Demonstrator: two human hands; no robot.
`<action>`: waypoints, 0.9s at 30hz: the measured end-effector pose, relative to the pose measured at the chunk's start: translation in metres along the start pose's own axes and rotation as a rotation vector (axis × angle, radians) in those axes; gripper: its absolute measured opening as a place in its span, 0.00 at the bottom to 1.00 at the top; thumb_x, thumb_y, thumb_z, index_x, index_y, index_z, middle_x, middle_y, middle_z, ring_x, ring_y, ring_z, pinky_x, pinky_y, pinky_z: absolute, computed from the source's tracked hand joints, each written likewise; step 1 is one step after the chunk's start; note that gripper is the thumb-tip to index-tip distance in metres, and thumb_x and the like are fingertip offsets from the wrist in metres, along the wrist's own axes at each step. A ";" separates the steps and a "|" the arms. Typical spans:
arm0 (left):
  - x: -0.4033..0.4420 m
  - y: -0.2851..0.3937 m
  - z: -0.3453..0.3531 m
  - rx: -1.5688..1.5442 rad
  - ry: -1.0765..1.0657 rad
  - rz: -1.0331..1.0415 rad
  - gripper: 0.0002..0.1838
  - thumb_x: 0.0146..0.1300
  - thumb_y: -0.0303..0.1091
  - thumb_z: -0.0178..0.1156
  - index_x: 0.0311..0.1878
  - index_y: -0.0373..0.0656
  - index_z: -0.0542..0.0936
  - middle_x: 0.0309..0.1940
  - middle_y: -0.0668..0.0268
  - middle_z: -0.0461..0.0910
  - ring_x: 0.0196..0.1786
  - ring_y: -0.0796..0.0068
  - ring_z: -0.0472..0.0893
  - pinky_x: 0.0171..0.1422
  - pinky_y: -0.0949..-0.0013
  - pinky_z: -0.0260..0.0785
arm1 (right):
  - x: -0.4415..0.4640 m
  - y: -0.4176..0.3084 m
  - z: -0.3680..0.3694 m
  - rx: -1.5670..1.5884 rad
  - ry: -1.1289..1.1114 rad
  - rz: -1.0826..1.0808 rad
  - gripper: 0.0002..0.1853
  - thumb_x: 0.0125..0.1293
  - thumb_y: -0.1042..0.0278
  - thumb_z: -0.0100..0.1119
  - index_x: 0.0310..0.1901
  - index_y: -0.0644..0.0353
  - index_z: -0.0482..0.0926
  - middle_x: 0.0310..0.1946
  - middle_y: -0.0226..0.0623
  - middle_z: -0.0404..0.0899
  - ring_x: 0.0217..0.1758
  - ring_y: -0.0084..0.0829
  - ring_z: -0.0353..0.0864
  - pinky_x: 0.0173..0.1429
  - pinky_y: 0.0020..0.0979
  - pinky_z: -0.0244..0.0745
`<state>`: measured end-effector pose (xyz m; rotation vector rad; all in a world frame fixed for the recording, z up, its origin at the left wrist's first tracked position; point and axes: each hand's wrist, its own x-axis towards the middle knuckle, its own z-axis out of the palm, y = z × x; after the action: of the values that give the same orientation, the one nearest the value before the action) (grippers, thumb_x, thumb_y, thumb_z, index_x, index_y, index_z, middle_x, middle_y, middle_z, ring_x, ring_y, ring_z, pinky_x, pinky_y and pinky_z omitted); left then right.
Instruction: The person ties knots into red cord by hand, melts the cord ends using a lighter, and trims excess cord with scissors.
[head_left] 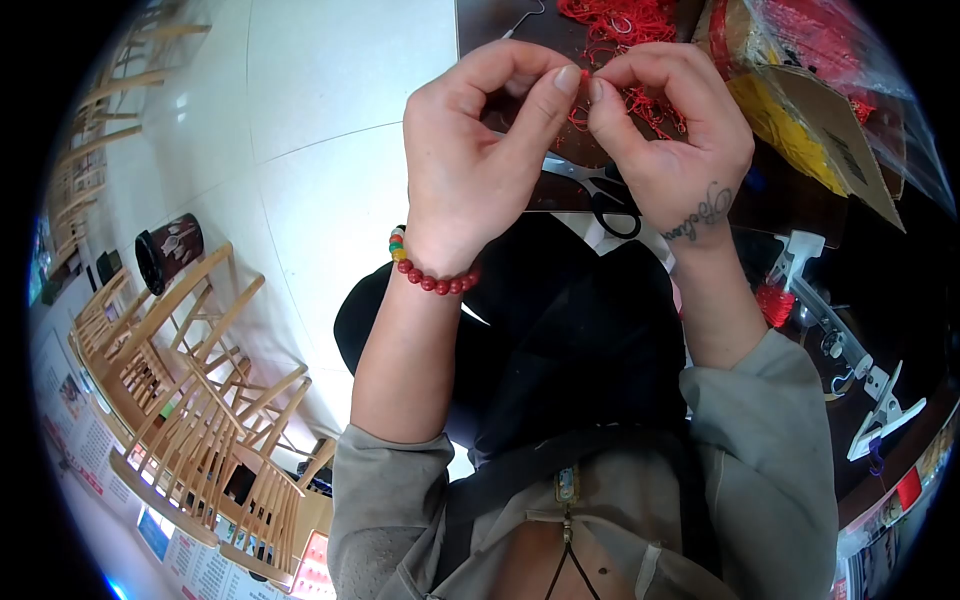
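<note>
Both hands are raised over the edge of a dark table, fingertips almost touching. My left hand (480, 150), above a beaded bracelet (437, 284), pinches with thumb and index finger at a small red piece (586, 76). From the other side my right hand (675, 140) pinches at the same piece, its thumb against the index finger. The piece looks like red cord, but its detail is too small to tell. Below and between the hands lie scissors (600, 185) with black handles. Tangled red cords (625, 25) lie on the table beyond my fingertips.
A hooked metal tool (522, 20) lies at the table's far left edge. At the upper right stand an open cardboard box (835, 135) and clear plastic bags. A white clamp stand (835, 330) with a red spool (775, 303) is at the right. Wooden chairs (190, 420) fill the left.
</note>
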<state>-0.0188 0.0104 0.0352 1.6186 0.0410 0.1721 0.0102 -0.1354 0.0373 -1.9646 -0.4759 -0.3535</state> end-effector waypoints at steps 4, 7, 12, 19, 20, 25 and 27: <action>0.000 0.000 0.000 0.058 0.009 0.047 0.06 0.64 0.28 0.62 0.37 0.35 0.81 0.23 0.69 0.80 0.26 0.87 0.77 0.32 0.82 0.69 | -0.002 0.002 0.000 -0.026 0.065 -0.112 0.08 0.48 0.81 0.69 0.32 0.64 0.83 0.35 0.34 0.79 0.38 0.24 0.78 0.42 0.23 0.73; 0.000 0.003 0.000 0.066 0.013 0.038 0.05 0.64 0.28 0.62 0.37 0.35 0.81 0.22 0.69 0.80 0.26 0.87 0.77 0.32 0.82 0.69 | -0.003 0.003 0.001 -0.035 0.078 -0.177 0.08 0.47 0.80 0.70 0.32 0.63 0.84 0.35 0.33 0.78 0.38 0.25 0.78 0.41 0.23 0.73; -0.001 0.005 -0.001 0.156 0.004 0.078 0.05 0.63 0.28 0.62 0.36 0.36 0.81 0.21 0.70 0.79 0.25 0.87 0.76 0.31 0.82 0.68 | -0.001 0.001 0.002 -0.120 0.084 -0.238 0.10 0.45 0.80 0.70 0.32 0.63 0.85 0.32 0.33 0.78 0.36 0.27 0.77 0.39 0.25 0.73; -0.002 0.004 -0.002 0.167 0.005 0.106 0.05 0.62 0.28 0.63 0.36 0.37 0.82 0.21 0.70 0.79 0.26 0.87 0.77 0.31 0.82 0.68 | 0.001 -0.001 0.001 -0.183 0.068 -0.310 0.11 0.42 0.80 0.70 0.32 0.63 0.85 0.32 0.34 0.78 0.34 0.29 0.76 0.38 0.26 0.72; -0.002 0.005 -0.002 0.158 0.006 0.100 0.05 0.62 0.28 0.63 0.36 0.37 0.82 0.21 0.70 0.79 0.26 0.87 0.77 0.31 0.82 0.68 | 0.001 -0.001 0.000 -0.194 0.060 -0.315 0.11 0.42 0.80 0.70 0.32 0.63 0.85 0.32 0.34 0.79 0.34 0.29 0.76 0.38 0.26 0.72; -0.004 -0.001 -0.004 0.071 -0.016 0.068 0.05 0.62 0.29 0.64 0.36 0.36 0.82 0.22 0.70 0.80 0.27 0.87 0.77 0.32 0.82 0.69 | -0.002 0.002 0.000 -0.084 0.037 -0.172 0.09 0.47 0.80 0.68 0.33 0.63 0.84 0.35 0.34 0.80 0.39 0.28 0.78 0.42 0.25 0.73; -0.004 -0.002 -0.004 0.057 -0.012 0.059 0.05 0.62 0.29 0.63 0.36 0.36 0.82 0.22 0.70 0.80 0.27 0.87 0.77 0.32 0.82 0.69 | -0.002 0.001 0.000 0.018 0.036 -0.065 0.08 0.49 0.79 0.67 0.34 0.64 0.84 0.36 0.35 0.80 0.42 0.28 0.79 0.45 0.24 0.73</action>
<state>-0.0232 0.0137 0.0326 1.6790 -0.0112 0.2082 0.0084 -0.1360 0.0357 -1.9253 -0.5192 -0.4233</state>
